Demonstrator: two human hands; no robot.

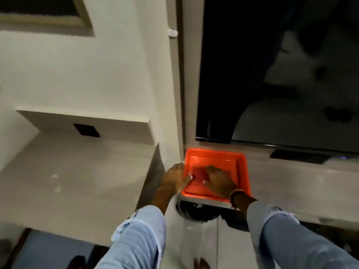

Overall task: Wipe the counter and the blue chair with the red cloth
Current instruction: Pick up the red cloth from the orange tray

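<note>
A pale grey worktop (73, 183) was seen filling the left half of the view, with a dark socket plate (86, 129) set in the wall at its back. To the right, a large black screen (272, 65) was mounted above a second, lower grey ledge (281, 179), on which a dark flat device (299, 156) was laid near the screen's lower edge. A blue surface (52, 249), possibly the seat of the blue chair, was glimpsed at the bottom left, though too little of it was shown to be sure.

An orange tray (241, 171) was placed at the left end of the lower ledge, just beside the corner of the taller worktop. Inside it, flat on the tray floor, the red cloth (199, 172) was seen between the two hands. A dark round opening (196, 210) was visible below the tray's near edge.

Both forearms were covered by light blue sleeves. The left hand (174, 179) was laid over the tray's left rim, its fingers (189, 177) held together and spread flat, clamped on nothing. The right hand (219, 181) was pressed palm down inside the tray, its fingers (210, 169) extended and slightly apart, resting on the right edge of the cloth without being closed around it. A dark band with an orange thread (236, 195) was worn on the right wrist.
</note>
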